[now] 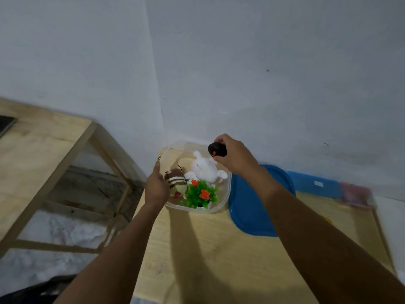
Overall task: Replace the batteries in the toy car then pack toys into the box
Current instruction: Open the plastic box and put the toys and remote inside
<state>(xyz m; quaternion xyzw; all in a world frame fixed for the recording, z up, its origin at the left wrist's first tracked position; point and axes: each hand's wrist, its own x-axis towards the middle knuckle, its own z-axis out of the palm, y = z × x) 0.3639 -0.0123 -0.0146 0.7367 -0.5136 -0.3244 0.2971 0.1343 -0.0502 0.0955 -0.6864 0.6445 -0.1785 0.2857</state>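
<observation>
Right hand (234, 160): fingers grip black toy (217, 150) over box (219, 210), 1 o'clock corner.
Left hand (155, 187): fingers straight, touching box wall at 9 o'clock.

both arms stretched forward — left hand (156, 185) straight-fingered, right hand (234, 156) pinching a black remote (217, 150).

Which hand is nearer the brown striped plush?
Left. The left hand is beside the brown striped plush at the box's left rim; the right hand is farther, above the white plush, gripping a black toy.
</observation>
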